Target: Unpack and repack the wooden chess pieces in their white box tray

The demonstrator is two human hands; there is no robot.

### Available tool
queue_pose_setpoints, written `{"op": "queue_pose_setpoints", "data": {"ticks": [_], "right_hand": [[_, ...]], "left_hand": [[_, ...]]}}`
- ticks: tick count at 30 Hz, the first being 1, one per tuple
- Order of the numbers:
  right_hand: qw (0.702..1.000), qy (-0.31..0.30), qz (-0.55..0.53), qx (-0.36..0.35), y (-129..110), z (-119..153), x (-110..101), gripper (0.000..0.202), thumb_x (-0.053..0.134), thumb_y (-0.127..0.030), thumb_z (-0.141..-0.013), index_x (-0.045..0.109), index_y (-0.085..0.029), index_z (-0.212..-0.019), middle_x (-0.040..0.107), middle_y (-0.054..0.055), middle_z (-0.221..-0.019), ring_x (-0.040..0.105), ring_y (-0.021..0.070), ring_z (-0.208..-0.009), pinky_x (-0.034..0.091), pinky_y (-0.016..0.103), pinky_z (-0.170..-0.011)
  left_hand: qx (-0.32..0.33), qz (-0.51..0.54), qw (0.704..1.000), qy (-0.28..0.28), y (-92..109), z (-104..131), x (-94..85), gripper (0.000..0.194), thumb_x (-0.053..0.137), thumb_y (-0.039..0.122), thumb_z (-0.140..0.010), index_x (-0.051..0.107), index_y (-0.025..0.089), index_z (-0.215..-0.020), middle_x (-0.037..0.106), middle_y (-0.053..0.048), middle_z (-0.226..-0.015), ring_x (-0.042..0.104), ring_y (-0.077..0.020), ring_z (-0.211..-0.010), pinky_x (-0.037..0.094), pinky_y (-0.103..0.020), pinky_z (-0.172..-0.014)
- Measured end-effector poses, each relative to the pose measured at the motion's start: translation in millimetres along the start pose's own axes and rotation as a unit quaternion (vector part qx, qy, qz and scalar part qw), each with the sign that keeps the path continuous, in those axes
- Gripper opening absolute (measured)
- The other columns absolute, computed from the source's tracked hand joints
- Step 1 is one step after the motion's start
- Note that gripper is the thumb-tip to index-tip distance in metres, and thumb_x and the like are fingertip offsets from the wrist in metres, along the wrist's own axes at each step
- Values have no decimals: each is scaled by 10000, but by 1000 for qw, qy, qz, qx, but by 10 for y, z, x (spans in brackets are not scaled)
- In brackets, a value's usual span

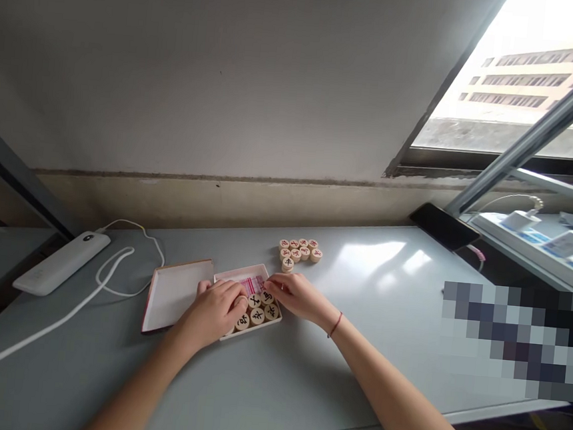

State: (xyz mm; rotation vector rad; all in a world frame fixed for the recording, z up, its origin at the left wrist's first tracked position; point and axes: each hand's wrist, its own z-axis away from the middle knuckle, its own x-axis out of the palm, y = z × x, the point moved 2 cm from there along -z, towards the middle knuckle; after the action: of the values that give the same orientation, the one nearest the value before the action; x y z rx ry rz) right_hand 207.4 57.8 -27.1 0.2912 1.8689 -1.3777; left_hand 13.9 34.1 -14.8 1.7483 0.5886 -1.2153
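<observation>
A shallow white box [252, 333] of wooden xiangqi pieces lies on the grey desk. Its front part holds several pieces with black characters, such as one xiangqi piece [257, 316]; a pink striped paper [251, 285] shows on the box floor behind them. My left hand [218, 308] lies over the box's left side, its fingers curled around a piece near thumb and forefinger. At the right rear edge, my right hand [299, 295] is closed in a pinch over the box; what is between its fingertips is hidden. Behind the box stands a cluster of red-character pieces [296, 253] with a black-character piece [287, 264] in front.
The open box lid [178, 296] lies left of the box. Further left are a white power bank [64, 262] and a thick white cable [45, 334]. A black phone-like slab [440, 226] leans at the back right, near a white power strip [529, 243] beyond a metal frame.
</observation>
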Motion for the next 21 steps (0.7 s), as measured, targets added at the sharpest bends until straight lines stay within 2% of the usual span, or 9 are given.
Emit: {"op": "queue_pose_setpoints", "data": {"ticks": [4, 7, 13, 15, 18, 21], "right_hand": [[1000, -2, -1, 0, 12, 0, 0, 300, 439, -319, -921, 593, -163, -717, 469, -27, -569, 327, 83, -516, 238, 219, -495], [1000, 0, 0, 5, 19, -1, 11, 310, 442, -321, -917, 600, -159, -704, 475, -26, -560, 325, 82, -513, 233, 218, -492], [1000, 12, 9, 22, 9, -10, 33, 317, 453, -305, -902, 584, -154, -655, 451, -29, -539, 307, 81, -500, 224, 221, -481], [999, 17, 9, 25, -6, -9, 27, 298, 453, -285, -894, 593, -154, -666, 475, -24, -546, 323, 81, -499, 232, 219, -481], [999, 29, 2, 15, -55, 4, 5, 250, 452, -280, -888, 642, -160, -780, 513, -19, -567, 356, 84, -502, 253, 213, -488], [1000, 20, -13, -5, -131, 27, -15, 230, 487, -318, -875, 662, -172, -901, 457, -45, -524, 324, 81, -478, 242, 211, -474]], "left_hand": [[3, -2, 1000, -13, -9, -2, -47, 158, 418, 266, -862, 538, 220, -771, 635, 27, -747, 580, -166, -710, 346, -358, -837], [31, 24, 999, -15, -14, -2, -91, 130, 438, 243, -848, 531, 213, -763, 613, 36, -722, 551, -140, -649, 368, -352, -860], [59, 108, 992, -17, -16, -9, -87, 91, 490, 224, -837, 580, 213, -828, 611, 9, -795, 564, -138, -691, 442, -244, -658], [58, 121, 991, 6, -40, -22, -67, 99, 491, 210, -839, 589, 214, -857, 619, 3, -828, 578, -139, -715, 459, -246, -689], [49, 141, 987, 63, -75, -42, -67, 136, 492, 193, -842, 588, 219, -936, 631, -15, -921, 602, -153, -808, 474, -266, -770], [36, 168, 980, 103, -61, -49, -91, 131, 511, 204, -845, 590, 216, -949, 634, -22, -937, 605, -161, -839, 483, -278, -786]]}}
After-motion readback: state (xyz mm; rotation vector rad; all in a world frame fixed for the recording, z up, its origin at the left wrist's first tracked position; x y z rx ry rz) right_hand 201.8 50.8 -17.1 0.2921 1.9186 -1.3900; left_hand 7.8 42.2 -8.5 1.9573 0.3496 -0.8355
